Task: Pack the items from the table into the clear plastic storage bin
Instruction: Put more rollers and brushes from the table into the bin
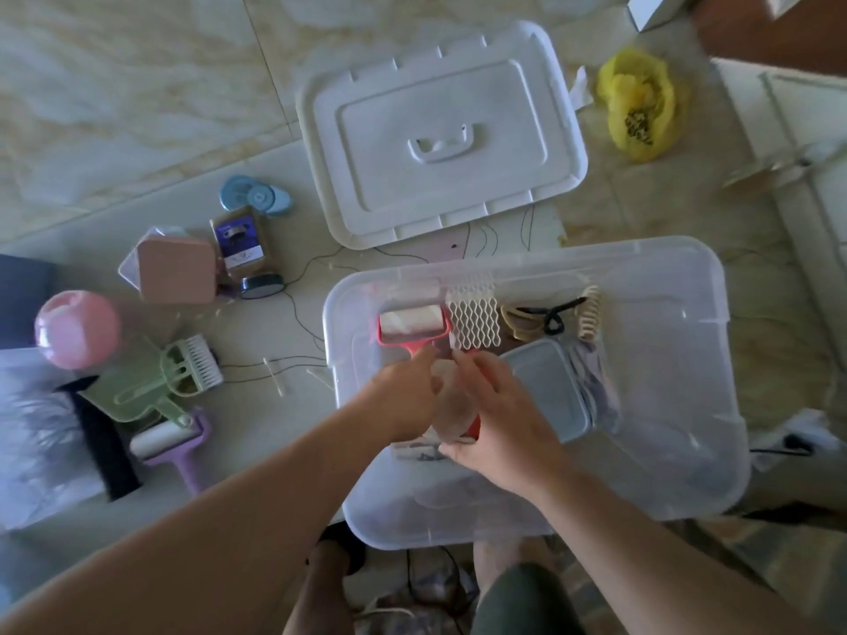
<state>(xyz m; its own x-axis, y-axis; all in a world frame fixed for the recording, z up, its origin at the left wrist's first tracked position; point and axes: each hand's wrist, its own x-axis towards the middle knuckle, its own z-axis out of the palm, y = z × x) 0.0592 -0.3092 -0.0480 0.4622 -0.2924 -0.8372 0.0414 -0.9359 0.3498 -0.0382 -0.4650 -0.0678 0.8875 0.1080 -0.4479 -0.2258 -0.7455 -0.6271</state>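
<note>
The clear plastic storage bin (687, 277) stands at the table's right end. Both my hands are inside it at its near left side. My left hand (408, 396) and my right hand (495, 410) hold a blurred translucent round object (447, 391) between them, fingers curled around it. Beyond my hands, a red lint roller (412, 327), a white foam mesh (474, 320), hair clips (550, 316) and a grey lidded box (545, 387) lie in the bin. On the table to the left are a pink ball (75, 330), a green dustpan and brush (151, 382), a purple lint roller (169, 444), a pink box (176, 270) and a brown jar (240, 247).
The bin's white lid (440, 135) lies flat behind the bin. A blue round dispenser (254, 197) sits behind the jar, and cotton swabs (275, 378) and thin wire lie left of the bin. A yellow bag (639, 103) is on the floor at the far right.
</note>
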